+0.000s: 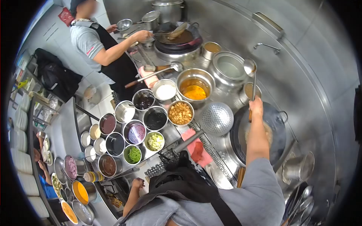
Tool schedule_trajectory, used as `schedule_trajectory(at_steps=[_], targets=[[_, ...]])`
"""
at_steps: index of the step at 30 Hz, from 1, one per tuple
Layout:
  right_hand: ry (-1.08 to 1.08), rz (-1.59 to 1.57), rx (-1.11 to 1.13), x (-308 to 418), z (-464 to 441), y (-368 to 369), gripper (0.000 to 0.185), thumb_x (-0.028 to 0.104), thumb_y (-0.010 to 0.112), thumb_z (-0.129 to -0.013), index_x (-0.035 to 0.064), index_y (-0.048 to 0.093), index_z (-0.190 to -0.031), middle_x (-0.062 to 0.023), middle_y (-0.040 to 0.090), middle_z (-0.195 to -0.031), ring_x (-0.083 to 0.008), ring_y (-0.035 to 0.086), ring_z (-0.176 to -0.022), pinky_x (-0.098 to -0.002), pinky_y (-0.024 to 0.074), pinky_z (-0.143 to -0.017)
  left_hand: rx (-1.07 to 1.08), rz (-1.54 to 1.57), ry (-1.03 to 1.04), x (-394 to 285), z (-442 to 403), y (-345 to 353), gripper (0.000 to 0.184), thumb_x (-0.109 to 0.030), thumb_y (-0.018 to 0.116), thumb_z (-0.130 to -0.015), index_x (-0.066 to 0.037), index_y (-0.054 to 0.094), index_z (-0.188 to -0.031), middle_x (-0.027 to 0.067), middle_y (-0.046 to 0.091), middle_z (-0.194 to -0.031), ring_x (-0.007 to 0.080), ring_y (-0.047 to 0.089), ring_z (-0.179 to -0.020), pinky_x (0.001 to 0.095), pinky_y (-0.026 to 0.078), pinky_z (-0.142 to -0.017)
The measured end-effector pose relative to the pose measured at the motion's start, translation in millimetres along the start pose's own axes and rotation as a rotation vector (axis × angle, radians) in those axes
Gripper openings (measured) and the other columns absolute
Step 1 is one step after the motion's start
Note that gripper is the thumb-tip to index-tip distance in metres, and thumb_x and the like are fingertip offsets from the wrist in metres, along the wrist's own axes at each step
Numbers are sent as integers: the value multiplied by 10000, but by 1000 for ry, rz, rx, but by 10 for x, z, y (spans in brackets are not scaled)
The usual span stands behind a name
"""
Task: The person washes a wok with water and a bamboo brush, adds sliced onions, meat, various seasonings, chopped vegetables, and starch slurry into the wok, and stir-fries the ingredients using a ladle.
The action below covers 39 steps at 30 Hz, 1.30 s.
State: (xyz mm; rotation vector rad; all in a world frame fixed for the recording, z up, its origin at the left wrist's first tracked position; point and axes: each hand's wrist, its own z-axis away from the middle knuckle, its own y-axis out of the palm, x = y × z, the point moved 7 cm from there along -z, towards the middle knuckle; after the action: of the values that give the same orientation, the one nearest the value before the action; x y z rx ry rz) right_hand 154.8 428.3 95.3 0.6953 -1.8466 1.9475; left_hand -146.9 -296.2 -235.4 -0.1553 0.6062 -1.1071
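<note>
Right hand [256,107] closed around the handle of a ladle [254,86], its bowl raised near a wide metal pot [217,77], forearm [258,137] above a dark wok [278,132], left hand [138,183] low beside the apron [184,194], fingers curled, cannot tell if it holds something.

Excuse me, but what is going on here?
The person's right hand grips a ladle, its bowl pointing away past the wok, where something pale shows partly behind the forearm. The left hand is low at the side, nothing visible in it. A co-worker holds a utensil over another stove.
</note>
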Motion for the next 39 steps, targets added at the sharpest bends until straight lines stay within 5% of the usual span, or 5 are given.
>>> schedule_trajectory(at_steps=[9, 11, 20, 28, 39], targets=[[420, -1319, 307, -9, -583, 1313, 74, 60, 583, -765, 5, 549, -729, -133, 601, -671, -170, 529, -457, -246, 435, -397, -37, 211, -137, 526, -133, -329, 148, -148, 557, -826, -71, 647, -913, 101, 636, -735, 209, 640, -545, 328, 489, -401], [351, -1479, 205, 31, -300, 1192, 91, 86, 589, -748, 2, 554, -754, -124, 589, -672, -178, 529, -465, -276, 425, -394, 17, -389, 122, 451, -175, -316, 197, -153, 549, -819, -90, 649, -977, 106, 653, -800, 222, 654, -583, 347, 506, -422], [140, -881, 224, -305, 668, 503, 493, 56, 598, -730, -58, 455, -1187, -90, 561, -660, -170, 524, -428, -289, 416, -371, 115, -730, 353, -50, -514, -68, 160, -121, 563, -799, -29, 638, -907, 106, 659, -788, 230, 666, -594, 355, 515, -443], [-523, 70, -401, -495, 221, 414, 539, 46, 567, -710, -87, 467, -1223, -123, 571, -649, -222, 557, -440, -333, 416, -389, -16, 178, -76, -343, -558, -178, 122, -97, 523, -833, -2, 598, -844, 93, 584, -647, 233, 634, -515, 331, 471, -382], [172, -1284, 82, 282, -574, 481, 104, 115, 577, -779, 11, 572, -772, -93, 607, -684, -154, 536, -464, -264, 420, -369, 35, -483, 224, 491, -124, -320, 146, -113, 535, -832, -9, 629, -875, 134, 615, -691, 255, 658, -584, 381, 500, -413]])
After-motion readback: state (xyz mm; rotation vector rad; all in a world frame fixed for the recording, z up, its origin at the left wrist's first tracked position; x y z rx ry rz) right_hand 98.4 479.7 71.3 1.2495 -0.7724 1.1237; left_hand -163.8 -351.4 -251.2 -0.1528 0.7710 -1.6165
